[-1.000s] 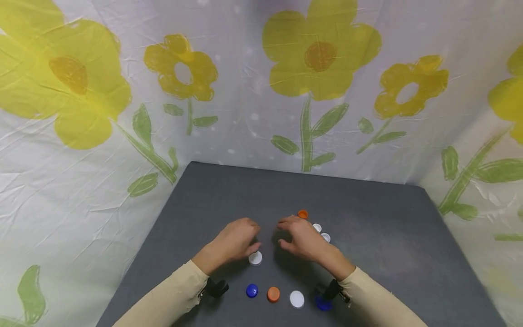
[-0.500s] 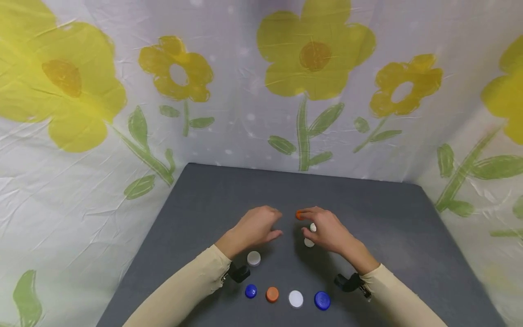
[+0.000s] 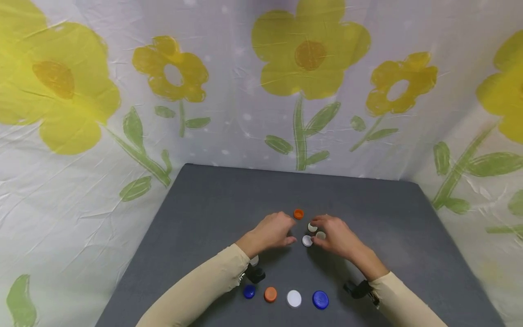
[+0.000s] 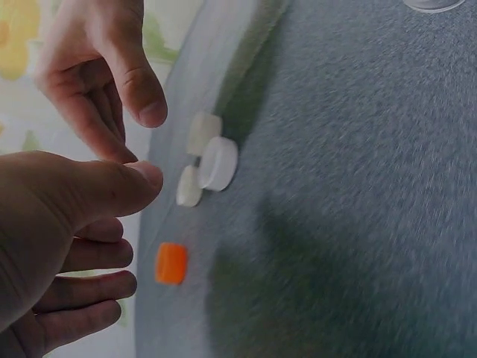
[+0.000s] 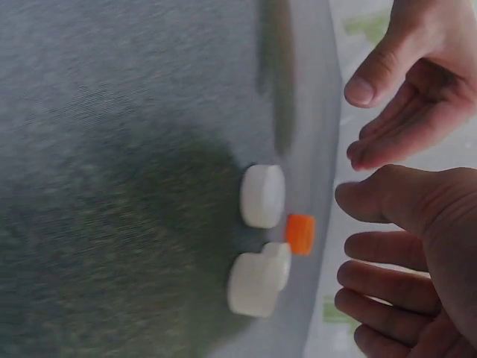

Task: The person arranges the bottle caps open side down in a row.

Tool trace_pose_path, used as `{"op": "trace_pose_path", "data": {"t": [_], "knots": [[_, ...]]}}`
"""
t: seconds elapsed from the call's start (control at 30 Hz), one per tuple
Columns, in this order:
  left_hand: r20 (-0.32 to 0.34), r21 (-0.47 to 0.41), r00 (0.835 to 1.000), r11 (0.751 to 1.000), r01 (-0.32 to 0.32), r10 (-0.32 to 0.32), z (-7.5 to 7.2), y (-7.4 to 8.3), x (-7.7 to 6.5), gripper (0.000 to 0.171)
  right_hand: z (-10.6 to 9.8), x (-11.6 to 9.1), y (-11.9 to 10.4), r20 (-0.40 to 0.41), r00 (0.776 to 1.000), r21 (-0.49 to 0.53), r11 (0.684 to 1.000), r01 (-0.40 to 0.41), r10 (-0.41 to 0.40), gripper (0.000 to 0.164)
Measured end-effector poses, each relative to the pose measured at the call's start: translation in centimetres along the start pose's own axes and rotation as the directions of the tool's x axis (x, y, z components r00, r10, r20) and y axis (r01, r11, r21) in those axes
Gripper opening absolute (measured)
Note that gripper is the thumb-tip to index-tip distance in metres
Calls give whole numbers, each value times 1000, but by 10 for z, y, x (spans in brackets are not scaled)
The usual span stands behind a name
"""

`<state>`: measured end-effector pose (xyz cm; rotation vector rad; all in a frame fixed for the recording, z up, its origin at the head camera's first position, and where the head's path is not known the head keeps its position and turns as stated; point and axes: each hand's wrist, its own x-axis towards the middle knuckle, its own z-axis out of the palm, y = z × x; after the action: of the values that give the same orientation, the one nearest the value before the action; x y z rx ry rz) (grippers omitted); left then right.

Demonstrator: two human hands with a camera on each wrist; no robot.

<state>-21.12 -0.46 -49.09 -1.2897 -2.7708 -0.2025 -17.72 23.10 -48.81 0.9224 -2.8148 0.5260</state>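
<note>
Three small white bottle caps, one of them the nearest white cap (image 3: pixel 307 240), sit close together between my two hands. An orange cap (image 3: pixel 298 214) lies just beyond them. My left hand (image 3: pixel 271 232) hovers left of this group, with fingers relaxed and nothing held. Over the right side of the group is my right hand (image 3: pixel 337 235), its fingertips overlapping the white caps in the head view. Both wrist views show gaps between the fingers and the caps. In the left wrist view, the orange cap (image 4: pixel 171 263) is near my left fingers (image 4: pixel 104 255).
Along the near side runs a row of a small blue cap (image 3: pixel 249 291), an orange cap (image 3: pixel 270 294), a white cap (image 3: pixel 293 299) and a larger blue cap (image 3: pixel 320 299). Another white cap (image 3: pixel 254 260) is partly hidden by my left wrist. A flowered curtain (image 3: pixel 241 113) surrounds the grey table (image 3: pixel 229 190).
My left hand has moved rightward, away from the single white cap and toward the group. The right hand has also shifted right, uncovering the nearest white cap.
</note>
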Motion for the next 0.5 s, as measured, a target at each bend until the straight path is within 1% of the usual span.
{"op": "trace_pose_path", "data": {"t": [0.1,0.27,0.5], "knots": [[17,-1,1000,1000,0,0,6,5,6,32,7,-4,5,-16,1000,6,1000,24,-24,37],[24,-15,1000,1000,12,-11,16,10,14,28,18,-9,11,-40,997,7,998,60,-59,39],[32,5,999,1000,19,-19,32,14,21,25,31,-14,15,-81,993,-2,996,88,-88,36]]}}
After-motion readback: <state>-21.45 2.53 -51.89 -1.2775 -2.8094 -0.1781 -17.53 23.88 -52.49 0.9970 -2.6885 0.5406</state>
